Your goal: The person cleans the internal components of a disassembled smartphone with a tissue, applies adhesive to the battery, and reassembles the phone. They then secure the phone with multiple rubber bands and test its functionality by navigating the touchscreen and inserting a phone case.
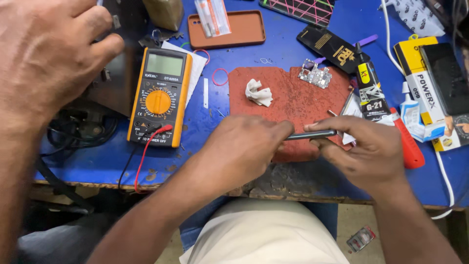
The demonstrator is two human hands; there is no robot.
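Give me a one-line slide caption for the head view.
Left hand and right hand hold a thin dark phone edge-on over a red work mat, beside a yellow multimeter.

mat red, mid-worktop | multimeter left of mat | tissue, circuit board on mat | glue tube right of mat | phone case behind mat
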